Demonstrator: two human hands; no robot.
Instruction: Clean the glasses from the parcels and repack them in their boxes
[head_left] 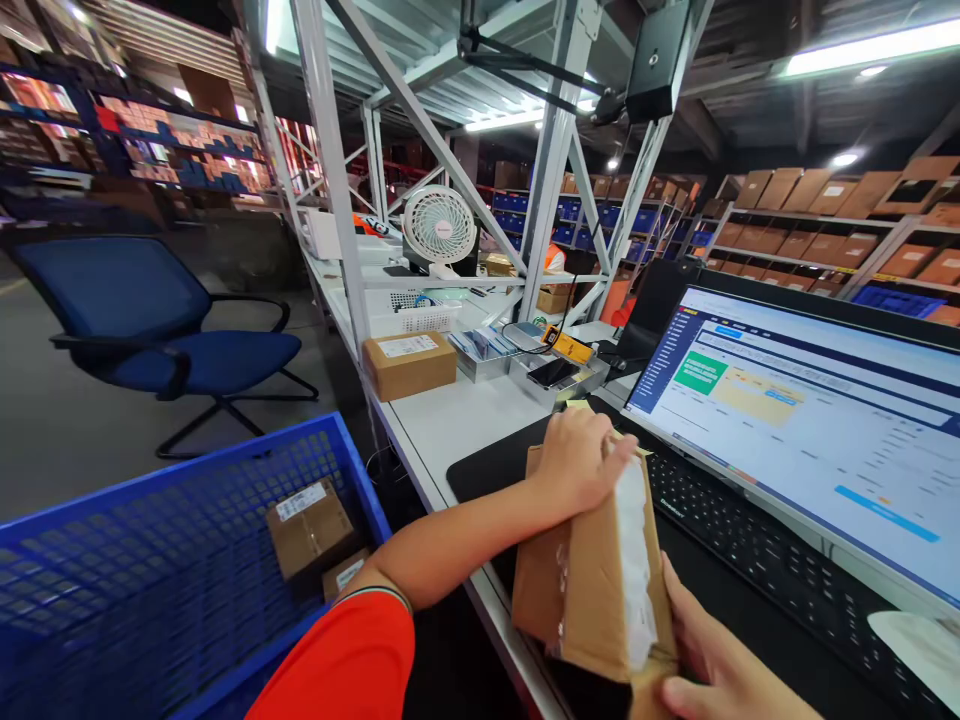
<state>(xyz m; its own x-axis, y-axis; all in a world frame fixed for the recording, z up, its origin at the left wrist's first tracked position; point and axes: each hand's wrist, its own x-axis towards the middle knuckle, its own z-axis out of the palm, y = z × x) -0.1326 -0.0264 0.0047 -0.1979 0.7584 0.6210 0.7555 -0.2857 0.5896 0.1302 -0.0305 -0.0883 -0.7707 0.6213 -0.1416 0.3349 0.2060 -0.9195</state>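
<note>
I hold a brown cardboard box (585,590) tilted over the black desk mat (487,465), with white padding showing through its open side. My left hand (577,460) is wrapped over the box's far top end, fingers closed on it. My right hand (720,665) grips the near bottom corner from below, thumb pressed on the cardboard. The box sits just left of the black keyboard (742,540).
A monitor (810,420) stands to the right behind the keyboard. A sealed box (409,364), metal trays, a phone (551,373) and a fan (439,226) are further back on the white table. A blue crate (150,560) with boxes sits at the left, a blue chair (150,320) beyond.
</note>
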